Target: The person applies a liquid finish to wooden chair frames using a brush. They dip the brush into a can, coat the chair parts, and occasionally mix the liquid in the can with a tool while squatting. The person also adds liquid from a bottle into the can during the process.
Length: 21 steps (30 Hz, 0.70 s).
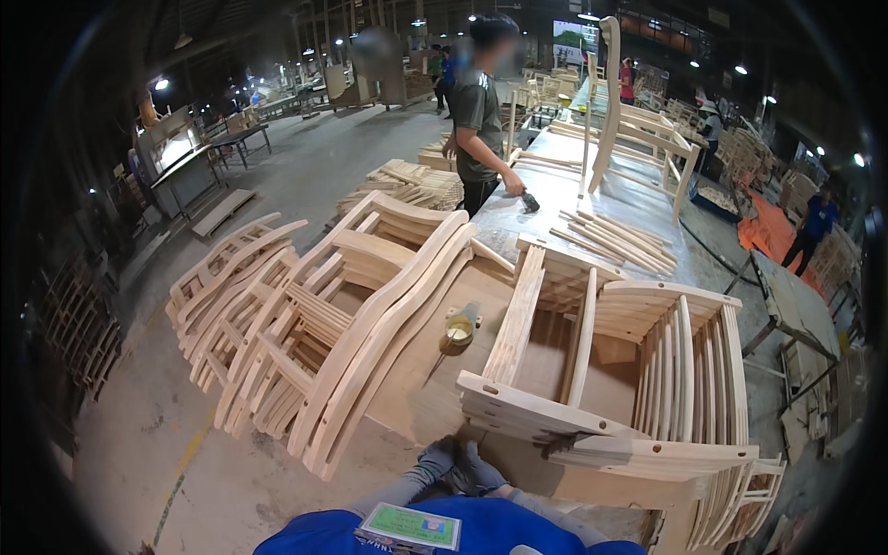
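Observation:
Both my hands are drawn close together in front of my body, in dark gloves with grey sleeves. My left hand (440, 455) touches or nearly touches my right hand (477, 470); their fingers are too dark and overlapped to make out. Just beyond them a plywood board (416, 393) carries a small cup of pale liquid (460, 327), with a thin stick beside it. To the left lean stacked curved wooden chair backs (370, 305). On the right, nearest my right hand, lies a stack of wooden frames with rails and round holes (610, 435).
A co-worker (479, 120) stands ahead, one hand on a dark tool (529, 202) at the metal-topped table (499, 217). Loose wooden sticks (615, 242) and an upright chair frame (606, 111) are on it. More wooden parts (402, 185) are piled behind the chair backs.

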Available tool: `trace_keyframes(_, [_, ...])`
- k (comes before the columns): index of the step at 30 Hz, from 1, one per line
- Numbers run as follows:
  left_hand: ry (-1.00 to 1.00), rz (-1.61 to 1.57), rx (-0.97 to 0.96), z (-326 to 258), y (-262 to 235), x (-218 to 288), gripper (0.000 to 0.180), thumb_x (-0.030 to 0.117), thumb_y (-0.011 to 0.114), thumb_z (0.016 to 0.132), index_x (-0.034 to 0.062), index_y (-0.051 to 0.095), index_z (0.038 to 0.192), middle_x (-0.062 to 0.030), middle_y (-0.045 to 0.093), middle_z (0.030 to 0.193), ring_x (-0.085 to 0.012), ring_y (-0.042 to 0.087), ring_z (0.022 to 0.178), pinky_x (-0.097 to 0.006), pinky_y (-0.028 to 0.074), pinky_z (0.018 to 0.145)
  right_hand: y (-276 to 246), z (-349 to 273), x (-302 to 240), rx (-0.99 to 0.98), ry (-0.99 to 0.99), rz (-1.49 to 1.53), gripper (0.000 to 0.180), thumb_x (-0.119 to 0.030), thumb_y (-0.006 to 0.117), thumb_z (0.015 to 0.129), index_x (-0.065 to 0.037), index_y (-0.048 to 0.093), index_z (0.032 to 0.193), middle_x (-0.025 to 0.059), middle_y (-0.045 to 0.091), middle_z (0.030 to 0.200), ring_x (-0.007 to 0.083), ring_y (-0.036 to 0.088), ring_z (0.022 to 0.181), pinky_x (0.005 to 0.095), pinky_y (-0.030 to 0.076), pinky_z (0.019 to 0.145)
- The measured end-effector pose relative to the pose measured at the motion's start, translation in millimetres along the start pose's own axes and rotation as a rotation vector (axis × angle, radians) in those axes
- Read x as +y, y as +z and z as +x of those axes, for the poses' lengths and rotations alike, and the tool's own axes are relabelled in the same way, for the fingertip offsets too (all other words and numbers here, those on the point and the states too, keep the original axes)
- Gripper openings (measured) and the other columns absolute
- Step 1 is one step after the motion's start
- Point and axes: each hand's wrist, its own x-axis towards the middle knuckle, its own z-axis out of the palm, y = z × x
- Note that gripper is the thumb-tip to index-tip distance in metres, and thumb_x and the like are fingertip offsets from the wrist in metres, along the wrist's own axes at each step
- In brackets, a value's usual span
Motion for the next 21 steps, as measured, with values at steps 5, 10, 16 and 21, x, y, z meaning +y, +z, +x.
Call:
trace_keyframes(5, [-0.041,0.01,-0.125,20.5,-9.1,6.5,0.025,0.025,0.048,0.085,0.0044,0.058,0.096,-0.0207,0.063,0.091,-0.0372,0.063,0.085,-0.046,0.05,0.074,17.3,-1.7,-5.2,0.118,-0.096,-0.053,0.028,-0.023,0.05,0.092,-0.005,0.056,0.113,0.0137,0.057,0.115,0.0291,0.047,0.117,0.0443,0.042,0.097])
trace_keyframes(10, [-0.024,0.019,-0.296,28.4,-31.5,37.9,0.036,0.036,0.055,0.082,0.007,0.062,0.101,-0.0206,0.063,0.097,-0.0367,0.063,0.086,-0.046,0.049,0.076,15.8,-16.5,-9.4,0.264,-0.276,-0.164,0.028,-0.022,0.053,0.091,-0.005,0.057,0.112,0.0137,0.057,0.116,0.0296,0.044,0.12,0.0454,0.041,0.098])
trace_keyframes(16, [0.157,-0.417,-0.437,13.9,-65.8,68.1,0.045,0.044,0.059,0.08,0.0062,0.064,0.104,-0.0159,0.067,0.092,-0.0292,0.064,0.085,-0.035,0.049,0.077,-45.6,-35.5,-40.1,0.3,-0.62,-0.748,0.016,-0.01,0.053,0.088,-0.005,0.064,0.097,0.0084,0.065,0.09,0.0255,0.063,0.074,0.0374,0.051,0.064])
trace_keyframes(21, [0.237,-0.218,-0.535,-10.5,-71.9,100.3,0.045,0.044,0.065,0.077,0.0042,0.067,0.096,-0.0143,0.068,0.085,-0.0228,0.065,0.078,-0.033,0.05,0.071,-30.9,-9.8,-32.2,0.381,-0.67,-0.607,0.015,-0.013,0.054,0.087,-0.006,0.064,0.097,0.0075,0.063,0.087,0.0235,0.062,0.072,0.0362,0.05,0.062])
